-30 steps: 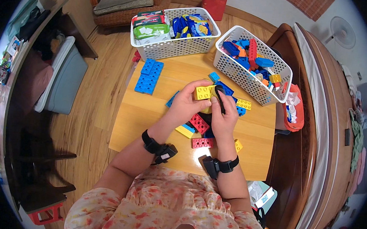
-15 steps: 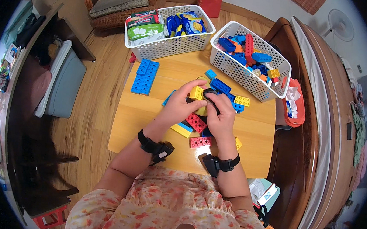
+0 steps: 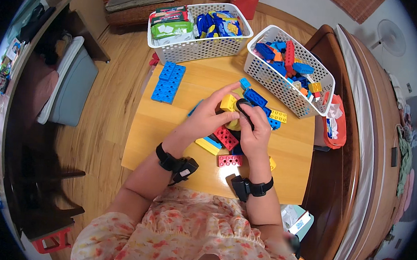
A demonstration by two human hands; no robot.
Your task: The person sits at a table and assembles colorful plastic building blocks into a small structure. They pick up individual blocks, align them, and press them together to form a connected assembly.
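Bright glare on the tabletop (image 3: pixel 289 150), fisheye-bent edges, dark corners.

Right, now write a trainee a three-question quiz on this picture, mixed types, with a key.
1. Multiple choice: what is between the thumb and fingers of the left hand?
A) a green packet
B) a yellow brick
C) a red bag

2. True or false: the basket of bricks stands to the left of the basket of packets.

3. Fill in: the large blue studded plate lies toward the far ____ corner of the table, as the person sees it.

Key:
1. B
2. False; it stands to the right.
3. left
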